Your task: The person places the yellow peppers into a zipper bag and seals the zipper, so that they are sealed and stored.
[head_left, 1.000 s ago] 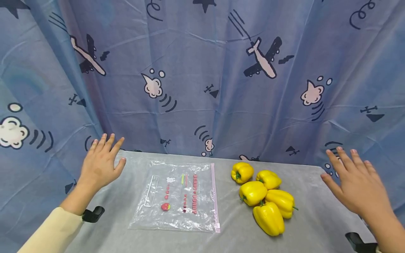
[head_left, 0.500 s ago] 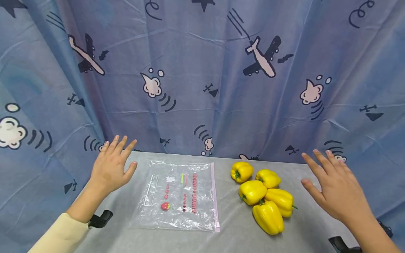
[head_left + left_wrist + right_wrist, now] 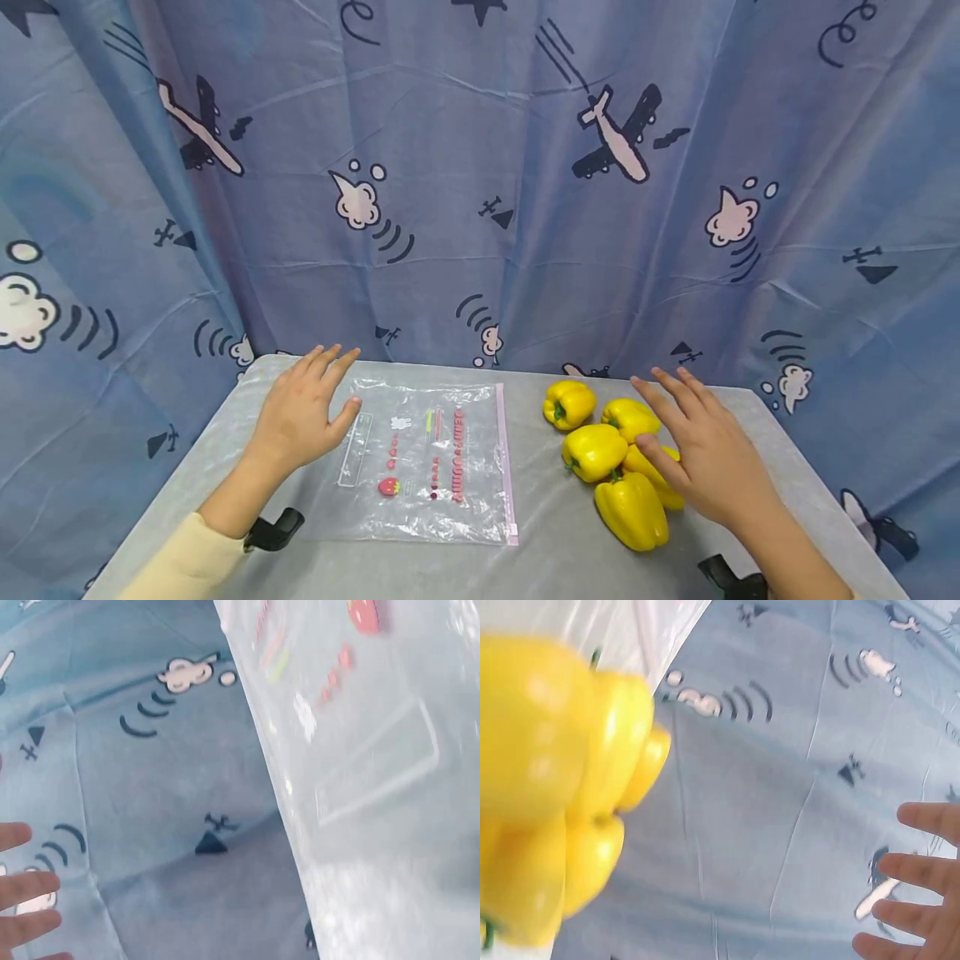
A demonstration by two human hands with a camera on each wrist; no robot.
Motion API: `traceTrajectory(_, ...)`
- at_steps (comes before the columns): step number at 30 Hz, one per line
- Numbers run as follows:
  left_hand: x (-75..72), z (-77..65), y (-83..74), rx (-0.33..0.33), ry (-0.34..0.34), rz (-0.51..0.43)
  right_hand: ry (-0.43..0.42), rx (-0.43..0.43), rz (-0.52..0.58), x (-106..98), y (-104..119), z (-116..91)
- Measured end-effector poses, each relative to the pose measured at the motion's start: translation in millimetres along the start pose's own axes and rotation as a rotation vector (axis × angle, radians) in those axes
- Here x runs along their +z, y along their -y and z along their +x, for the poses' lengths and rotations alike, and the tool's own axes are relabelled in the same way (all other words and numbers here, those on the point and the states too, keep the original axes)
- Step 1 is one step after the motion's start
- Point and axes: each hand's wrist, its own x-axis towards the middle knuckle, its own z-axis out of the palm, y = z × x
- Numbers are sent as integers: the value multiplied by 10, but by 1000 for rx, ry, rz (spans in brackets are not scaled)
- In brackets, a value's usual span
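A clear zip bag (image 3: 420,517) with a pink zip edge and red strawberry print lies flat on the table. To its right sit several yellow bell peppers (image 3: 632,512) in a cluster; they also fill the left of the right wrist view. My left hand (image 3: 303,412) hovers over the bag's left edge, fingers extended and holding nothing. Above the right side of the peppers is my right hand (image 3: 712,454), its fingers spread and nothing in it. It partly hides one pepper (image 3: 654,477).
The table is covered in grey cloth (image 3: 555,567). A blue curtain (image 3: 420,292) printed with planes and clouds hangs right behind it and along both sides. Black wrist straps (image 3: 276,530) show below the hands.
Both hands have moved inward: the left hand to the right toward the bag, the right hand to the left over the peppers. Bag and peppers have stayed put.
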Motion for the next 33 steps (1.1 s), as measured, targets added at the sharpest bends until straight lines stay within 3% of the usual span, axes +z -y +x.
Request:
traceTrajectory(11, 289, -68, -268, 23, 23, -98, -13, -60, 140, 387, 380, 83)
traceTrajectory(19, 420, -109, -430, -3, 83, -151, 58, -1, 246, 642, 568, 127)
traceTrajectory(28, 606, -163, -576, -11, 113, -222, 105, 6, 335, 977, 747, 151)
traceTrajectory(33, 699, -201, -658, -32, 166, -265, 149, 23, 366, 1163, 812, 137)
